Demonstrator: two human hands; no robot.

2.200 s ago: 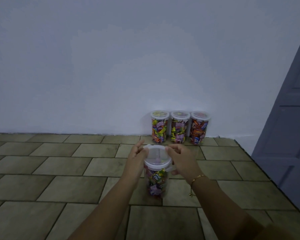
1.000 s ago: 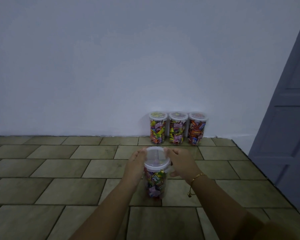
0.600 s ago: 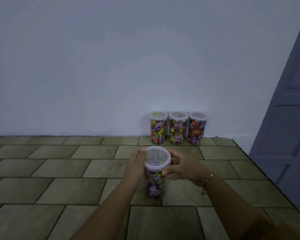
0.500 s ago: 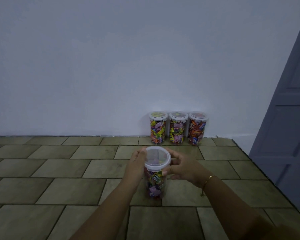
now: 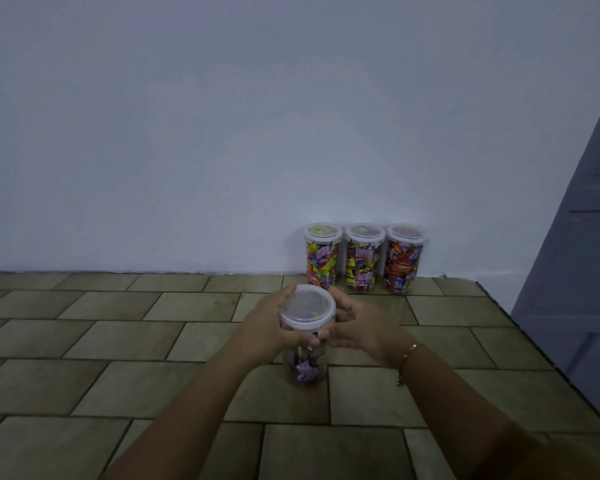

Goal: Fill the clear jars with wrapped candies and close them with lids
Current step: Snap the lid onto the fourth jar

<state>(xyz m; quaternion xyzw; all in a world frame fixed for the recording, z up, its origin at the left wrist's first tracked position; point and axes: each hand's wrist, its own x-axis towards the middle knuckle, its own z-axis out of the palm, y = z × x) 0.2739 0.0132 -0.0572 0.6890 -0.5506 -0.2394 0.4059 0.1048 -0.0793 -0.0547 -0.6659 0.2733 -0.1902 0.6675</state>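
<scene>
A clear jar full of wrapped candies stands on the tiled floor in front of me. A white-rimmed clear lid sits on top of it. My left hand wraps around the jar's left side just under the lid, thumb at the front. My right hand holds the right side, fingers curled at the lid's rim and thumb at the front. Three more filled, lidded jars stand in a row against the wall behind.
The floor is brown rectangular tile. A plain white wall rises behind. A grey-blue door closes off the right side. A gold bracelet hangs on my right wrist.
My right hand slid from the lid's far rim down to the jar's right side, thumb now at the front. The left hand wrapped lower around the jar. The jar stayed in place.
</scene>
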